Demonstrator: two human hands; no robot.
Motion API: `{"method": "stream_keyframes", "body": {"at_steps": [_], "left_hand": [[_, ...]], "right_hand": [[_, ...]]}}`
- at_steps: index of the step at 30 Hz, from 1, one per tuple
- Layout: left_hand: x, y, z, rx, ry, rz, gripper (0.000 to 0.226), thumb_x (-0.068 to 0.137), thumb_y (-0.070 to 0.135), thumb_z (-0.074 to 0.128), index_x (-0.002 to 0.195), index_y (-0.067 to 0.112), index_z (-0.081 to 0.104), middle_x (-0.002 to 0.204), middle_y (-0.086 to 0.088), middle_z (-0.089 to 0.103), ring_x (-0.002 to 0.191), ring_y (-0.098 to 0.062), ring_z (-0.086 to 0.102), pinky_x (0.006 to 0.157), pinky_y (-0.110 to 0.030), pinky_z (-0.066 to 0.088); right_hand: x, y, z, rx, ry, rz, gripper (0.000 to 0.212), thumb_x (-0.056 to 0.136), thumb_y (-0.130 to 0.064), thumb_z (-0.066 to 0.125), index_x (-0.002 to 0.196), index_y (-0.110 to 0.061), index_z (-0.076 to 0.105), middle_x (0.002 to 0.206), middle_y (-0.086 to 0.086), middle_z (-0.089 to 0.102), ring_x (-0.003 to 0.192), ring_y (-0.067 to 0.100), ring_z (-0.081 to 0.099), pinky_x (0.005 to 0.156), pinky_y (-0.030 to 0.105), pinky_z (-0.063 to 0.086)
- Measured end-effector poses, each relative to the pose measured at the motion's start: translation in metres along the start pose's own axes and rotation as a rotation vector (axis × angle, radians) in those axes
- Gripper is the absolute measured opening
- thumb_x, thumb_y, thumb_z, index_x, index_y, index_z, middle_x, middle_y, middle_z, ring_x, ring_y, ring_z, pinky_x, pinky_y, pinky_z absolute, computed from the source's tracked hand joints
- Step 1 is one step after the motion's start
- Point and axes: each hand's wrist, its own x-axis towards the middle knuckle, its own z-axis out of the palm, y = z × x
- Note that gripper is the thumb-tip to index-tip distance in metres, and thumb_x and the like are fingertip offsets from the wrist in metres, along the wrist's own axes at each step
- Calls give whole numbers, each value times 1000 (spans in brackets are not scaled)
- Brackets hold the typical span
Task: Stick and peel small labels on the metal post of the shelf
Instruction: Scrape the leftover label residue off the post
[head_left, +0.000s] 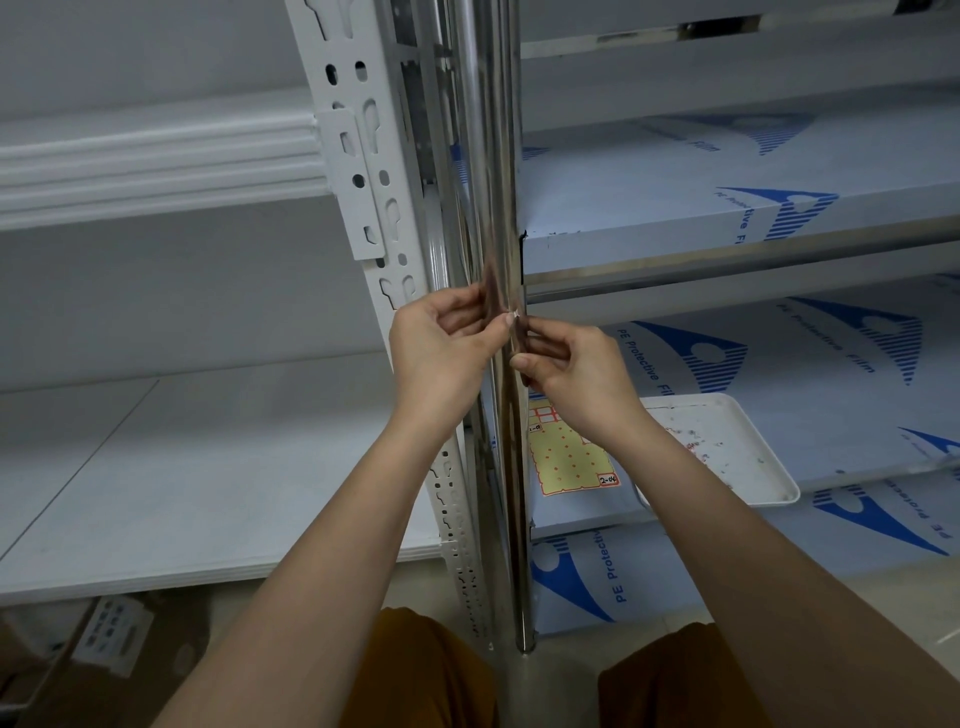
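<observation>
1. My left grip (441, 348) pinches a small white label (514, 315) between thumb and forefinger, right against the shiny metal post (488, 156) of the shelf.
2. My right grip (571, 374) is curled with its fingertips pressed together just below and to the right of the label, touching the post; whether they hold anything, I cannot tell.
3. The label sits at the front of the post, just below where the upper right shelf board (727, 208) meets it.
4. On the lower right shelf, a yellow sticker sheet (566, 462) lies flat beside the post; most of its cells are peeled bare, with a few labels left at the top and one marked "2-04" at its lower corner.
5. A white tray (769, 488) rests beside the sheet, partly under my right forearm, holding only small reddish scraps and specks.
6. The shelf boards wear blue-printed protective film.
</observation>
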Motion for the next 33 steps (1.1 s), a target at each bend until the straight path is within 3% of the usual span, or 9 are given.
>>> {"method": "stream_keyframes", "body": {"at_steps": [6,10,14,21,29,33], "left_hand": [[1,5,-7,-12,-54,-25,35,75,-8,73,109,0,65,91,-5,72,79,-5,71,74,-16,54],[0,2,-13,-31,-114,-55,41,79,-11,66,118,3,62,104,-7,71,92,-9,70,82,-21,55],[-2,1,-15,-41,-108,-21,48,82,-14,62,126,5,57,114,-8,68,102,-11,68,89,-24,53],[3,-7,-12,3,-202,-45,67,72,-12,72,133,8,52,118,-8,67,109,-16,65,98,-35,50],[8,-13,-6,81,-234,-12,49,74,-14,69,120,1,60,101,1,70,91,-3,69,81,-16,53],[12,-14,-8,90,-259,-20,44,73,-14,69,113,2,63,99,1,71,92,-7,70,80,-17,54]], "right_hand": [[-3,-2,-5,124,-58,114,43,88,-5,63,128,-20,59,115,-2,68,106,8,64,94,33,53],[-5,0,-12,342,-89,226,36,90,-2,59,121,-20,62,110,-2,71,100,11,68,90,33,55],[-2,2,-10,415,12,251,28,89,-8,61,116,-15,65,106,1,72,100,13,68,89,32,55],[5,0,-13,698,-22,309,30,86,-6,64,115,-5,65,109,12,71,102,21,68,90,33,55],[13,-4,-15,747,-50,330,19,81,-2,66,100,-2,67,99,14,72,92,23,70,81,31,58],[18,0,-16,733,-53,340,21,70,-9,73,90,-4,69,97,14,73,93,25,71,80,32,59]]}}
